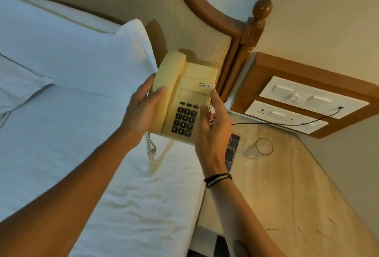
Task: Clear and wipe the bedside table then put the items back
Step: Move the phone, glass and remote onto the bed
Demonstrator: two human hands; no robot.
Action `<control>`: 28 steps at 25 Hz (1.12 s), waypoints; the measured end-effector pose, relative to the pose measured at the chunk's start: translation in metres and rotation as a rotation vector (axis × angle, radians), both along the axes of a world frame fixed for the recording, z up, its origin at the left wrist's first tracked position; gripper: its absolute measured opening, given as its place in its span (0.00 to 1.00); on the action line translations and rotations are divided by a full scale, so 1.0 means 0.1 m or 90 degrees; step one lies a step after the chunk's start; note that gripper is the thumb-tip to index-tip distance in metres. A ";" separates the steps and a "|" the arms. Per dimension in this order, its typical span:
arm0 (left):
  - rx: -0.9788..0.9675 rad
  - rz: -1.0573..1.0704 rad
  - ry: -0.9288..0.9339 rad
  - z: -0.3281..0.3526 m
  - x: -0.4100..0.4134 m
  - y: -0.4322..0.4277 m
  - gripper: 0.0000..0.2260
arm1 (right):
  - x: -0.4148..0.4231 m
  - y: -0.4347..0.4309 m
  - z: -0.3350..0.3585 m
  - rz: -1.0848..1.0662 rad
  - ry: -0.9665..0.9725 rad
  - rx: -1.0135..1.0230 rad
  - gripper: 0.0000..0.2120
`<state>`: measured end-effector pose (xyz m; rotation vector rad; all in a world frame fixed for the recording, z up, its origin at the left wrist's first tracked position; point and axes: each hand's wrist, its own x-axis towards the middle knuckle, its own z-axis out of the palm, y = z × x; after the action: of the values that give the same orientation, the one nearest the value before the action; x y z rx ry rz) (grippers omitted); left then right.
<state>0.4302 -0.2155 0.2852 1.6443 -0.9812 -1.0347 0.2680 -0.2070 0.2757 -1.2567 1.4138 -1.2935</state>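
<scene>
Both hands, left hand (pixel 141 109) & right hand (pixel 213 125), grip the phone (pixel 184 94), held above bed (pixel 82 133) beside the table (pixel 287 185). Keep it level w/ receiver seated; mind the cord (pixel 150 150).

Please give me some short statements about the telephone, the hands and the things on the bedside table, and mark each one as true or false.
1. Both hands hold the telephone above the bed. True: the left hand grips the handset side and the right hand grips the keypad side.
2. The handset is off its cradle. False: it sits in place on the telephone.
3. A drinking glass stands upright on the bedside table. True.
4. The glass is full of water. False: it looks empty.
5. The remote control lies on the bed. False: it lies on the bedside table, near the edge beside the bed.
</scene>
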 end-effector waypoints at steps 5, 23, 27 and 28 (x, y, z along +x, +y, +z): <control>0.059 -0.040 0.003 -0.90 0.26 0.08 0.22 | 0.24 0.09 -0.95 -0.016 0.042 0.126 0.21; 0.164 -0.051 -0.006 -2.21 0.07 0.17 0.32 | 0.12 0.25 -2.27 -0.043 0.120 0.278 0.27; 0.172 -0.036 -0.061 -2.29 0.14 0.18 0.31 | 0.13 0.22 -2.31 -0.007 0.106 0.264 0.28; 0.174 -0.041 -0.059 -2.30 0.14 0.18 0.31 | 0.12 0.21 -2.32 -0.002 0.111 0.261 0.29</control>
<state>0.4439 -0.1978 0.0556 1.9081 -0.9925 -1.1855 0.2796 -0.1862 0.0440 -1.1029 1.7007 -0.8499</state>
